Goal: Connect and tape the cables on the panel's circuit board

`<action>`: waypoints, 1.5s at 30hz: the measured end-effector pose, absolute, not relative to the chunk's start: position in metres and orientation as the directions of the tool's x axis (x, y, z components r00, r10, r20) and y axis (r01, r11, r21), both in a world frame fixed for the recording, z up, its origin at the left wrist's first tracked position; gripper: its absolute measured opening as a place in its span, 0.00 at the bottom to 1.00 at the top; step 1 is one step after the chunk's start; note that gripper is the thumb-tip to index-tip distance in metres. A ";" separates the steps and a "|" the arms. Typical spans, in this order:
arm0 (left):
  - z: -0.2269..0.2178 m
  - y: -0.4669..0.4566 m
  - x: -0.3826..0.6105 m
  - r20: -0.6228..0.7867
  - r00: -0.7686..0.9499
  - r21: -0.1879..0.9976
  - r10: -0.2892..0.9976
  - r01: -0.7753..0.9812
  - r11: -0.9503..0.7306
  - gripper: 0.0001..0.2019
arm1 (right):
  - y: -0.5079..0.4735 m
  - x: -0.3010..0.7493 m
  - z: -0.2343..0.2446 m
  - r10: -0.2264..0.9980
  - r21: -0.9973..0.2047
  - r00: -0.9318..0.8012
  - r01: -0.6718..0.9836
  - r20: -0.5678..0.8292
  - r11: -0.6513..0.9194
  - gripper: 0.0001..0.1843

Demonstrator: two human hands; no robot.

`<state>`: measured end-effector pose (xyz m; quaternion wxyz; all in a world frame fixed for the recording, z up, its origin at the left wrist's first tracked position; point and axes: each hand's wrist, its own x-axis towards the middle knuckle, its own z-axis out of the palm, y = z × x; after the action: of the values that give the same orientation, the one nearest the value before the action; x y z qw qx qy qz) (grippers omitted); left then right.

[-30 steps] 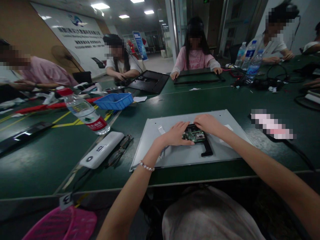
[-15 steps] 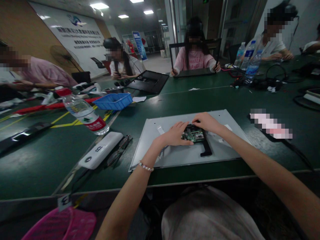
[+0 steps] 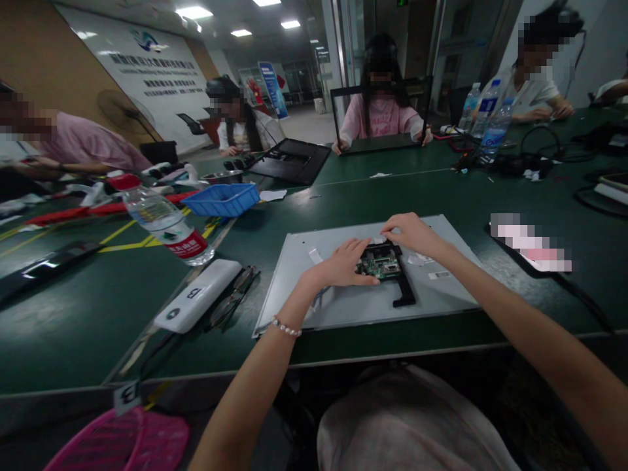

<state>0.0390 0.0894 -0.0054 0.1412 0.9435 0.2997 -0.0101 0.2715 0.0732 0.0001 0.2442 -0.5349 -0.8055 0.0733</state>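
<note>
A green circuit board (image 3: 380,263) in a black plastic frame (image 3: 405,291) lies on a flat grey-white panel (image 3: 294,261). My left hand (image 3: 343,265) rests over the board's left side, its fingers stretched out and the thumb apart along the near edge. At the board's far edge is my right hand (image 3: 412,232), with thumb and fingertips pinched together. A small whitish piece (image 3: 377,240) shows just left of those fingertips; whether they grip it I cannot tell. Part of the board is hidden under my left hand.
To the left are a white power bank (image 3: 199,296), glasses (image 3: 235,297), a tilted water bottle (image 3: 164,219) and a blue tray (image 3: 223,198). A phone (image 3: 530,245) with a cable lies right. Across the table, a person holds a black frame (image 3: 338,111); other people sit nearby.
My right hand has lifted slightly and shifted a little to the right and away from me, uncovering more of the board's far edge. My left hand has stayed in place.
</note>
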 end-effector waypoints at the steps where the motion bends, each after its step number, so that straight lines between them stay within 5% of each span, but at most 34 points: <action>1: -0.004 0.089 0.039 -0.112 0.818 0.263 0.564 0.572 -0.777 0.54 | 0.070 0.276 0.004 0.904 -0.376 -0.294 0.835 0.311 0.401 0.13; 10: 0.000 0.086 0.040 -0.136 0.813 0.262 0.567 0.581 -0.771 0.53 | 0.034 0.328 -0.011 0.981 -0.446 -0.194 0.877 0.011 0.178 0.17; 28: -0.002 0.085 0.040 -0.102 0.818 0.283 0.566 0.570 -0.772 0.51 | 0.023 0.325 -0.024 0.974 -0.695 -0.221 0.708 -0.045 0.128 0.08; 39: 0.003 0.082 0.040 -0.023 0.842 0.247 0.538 0.526 -0.813 0.48 | 0.019 0.313 -0.022 0.969 -0.905 -0.237 0.423 -0.072 0.036 0.10; 45: 0.004 0.069 0.058 0.177 0.919 0.194 0.352 0.318 -0.928 0.24 | 0.024 0.308 -0.031 0.971 -0.874 -0.238 0.478 -0.035 0.086 0.09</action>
<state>0.0581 0.0685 0.0038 0.0808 0.9762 0.1716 0.1048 0.3078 0.0239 -0.0313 0.3012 -0.5386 -0.6726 0.4084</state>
